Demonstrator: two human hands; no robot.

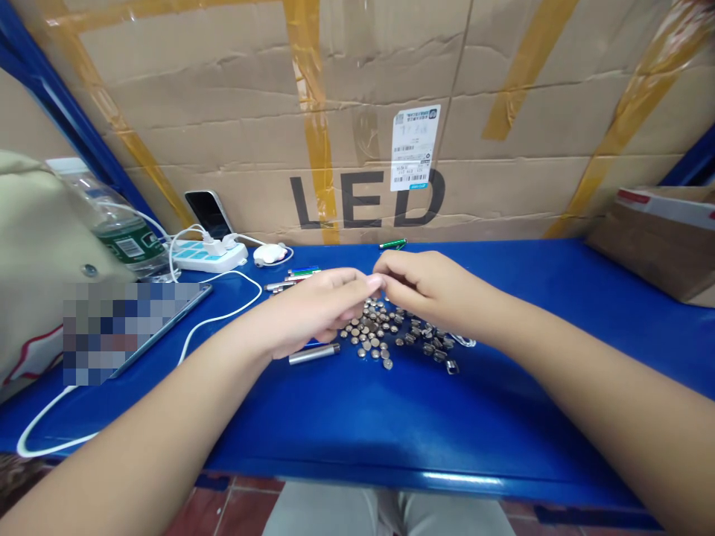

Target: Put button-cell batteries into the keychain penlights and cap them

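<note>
Above a pile of small parts, my left hand (321, 307) and my right hand (431, 289) meet at the fingertips. Both are closed in a pinch, and whatever is between the fingers is hidden or too small to name. Beneath them lie many small round silver pieces (375, 344), like button cells or caps. Small shiny metal clip-like pieces (434, 344) are heaped to their right. Beside my left hand, a silver tube (313, 353) with a dark end rests on the blue table (357, 424). Several coloured and silver pen-like tubes (302, 274) lie behind that hand.
A green pen-like piece (393, 244) lies by the large cardboard box (234, 134) at the back. On the left are a power strip (209, 257), a phone (208, 214), a tablet (161, 327), white cables, a bottle (131, 238) and a beige bag (50, 260). An open carton (659, 238) stands right.
</note>
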